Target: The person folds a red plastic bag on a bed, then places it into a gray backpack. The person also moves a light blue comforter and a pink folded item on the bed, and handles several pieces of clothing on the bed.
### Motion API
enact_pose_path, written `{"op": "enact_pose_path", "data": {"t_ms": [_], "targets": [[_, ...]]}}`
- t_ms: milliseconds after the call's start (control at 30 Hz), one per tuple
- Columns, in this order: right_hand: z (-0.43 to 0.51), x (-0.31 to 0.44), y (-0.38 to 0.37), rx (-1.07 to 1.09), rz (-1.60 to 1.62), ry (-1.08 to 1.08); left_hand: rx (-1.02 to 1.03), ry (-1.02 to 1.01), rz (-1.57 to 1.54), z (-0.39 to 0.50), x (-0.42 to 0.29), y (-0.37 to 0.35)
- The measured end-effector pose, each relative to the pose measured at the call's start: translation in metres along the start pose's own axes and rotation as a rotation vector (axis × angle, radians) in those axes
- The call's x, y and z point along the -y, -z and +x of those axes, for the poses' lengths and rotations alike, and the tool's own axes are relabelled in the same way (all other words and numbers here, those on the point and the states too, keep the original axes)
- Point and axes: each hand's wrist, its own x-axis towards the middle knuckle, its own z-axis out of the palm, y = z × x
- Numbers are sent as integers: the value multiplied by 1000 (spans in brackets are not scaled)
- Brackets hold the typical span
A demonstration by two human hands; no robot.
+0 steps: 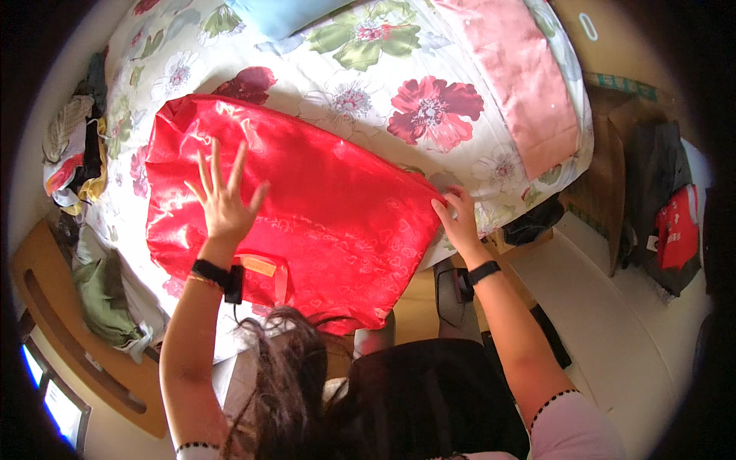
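Note:
A large shiny red fabric bag (345, 190) with a faint heart pattern lies across the near side of the bed. Fingers spread, my left hand (227, 201) is over the bag's left part; whether the palm presses on it I cannot tell. My right hand (460, 221) is at the bag's right corner, its thumb and fingertips at the edge of the fabric. A red strap handle (280, 282) and a tan label patch (259, 265) show near my left wrist. Each wrist wears a black band with a small device.
Beneath the bag is a floral bedsheet (351, 103). A pink cloth (517, 86) and a light blue pillow or cloth (282, 14) lie farther back. Clothes (75, 155) are heaped at the left, above a wooden bed end (86, 345). Dark clothing (655, 172) hangs at right.

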Motion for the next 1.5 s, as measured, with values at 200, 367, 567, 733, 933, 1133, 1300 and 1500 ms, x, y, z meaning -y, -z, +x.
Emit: {"op": "enact_pose_path", "data": {"t_ms": [200, 367, 567, 733, 933, 1133, 1300, 1500], "targets": [[7, -15, -33, -102, -109, -91, 243, 88, 97, 8, 6, -43], [18, 22, -36, -173, -212, -150, 218, 101, 28, 27, 8, -77], [19, 161, -75, 221, -236, 468, 192, 36, -12, 25, 18, -64], [45, 193, -128, 500, -383, 508, 21, 44, 29, 36, 71, -31], [42, 175, -165, 564, -498, 478, 277, 246, 161, 62, 132, -42], [47, 163, -199, 456, -520, 511, 229, 315, 52, 65, 153, -92], [45, 170, -196, 441, -536, 525, 164, 320, 132, 57, 134, -66], [42, 178, -179, 485, -574, 532, -258, 14, -16, 48, 79, -31]]}}
